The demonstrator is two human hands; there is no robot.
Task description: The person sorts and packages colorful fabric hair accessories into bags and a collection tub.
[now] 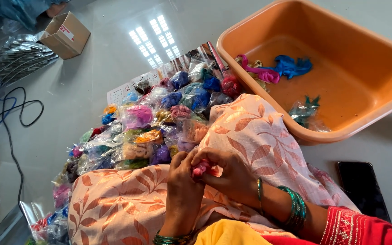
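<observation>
My left hand (183, 181) and right hand (225, 174) meet over my lap, fingers pinched narrow around a small pink bundle of silky thread (201, 169), held just above my peach leaf-patterned skirt (255, 131). I judge the slippery bundle could unravel or slide from my fingertips if the pinch loosens. Just beyond my knees lies a heap of small clear plastic packets filled with coloured thread (150, 131), crowding the grey floor (96, 68). To the right sits an orange plastic tub (364, 113) holding pink and blue loose threads (275, 70). A black phone (361, 186) lies beside my right arm, a brown cardboard box (65, 35) far left.
</observation>
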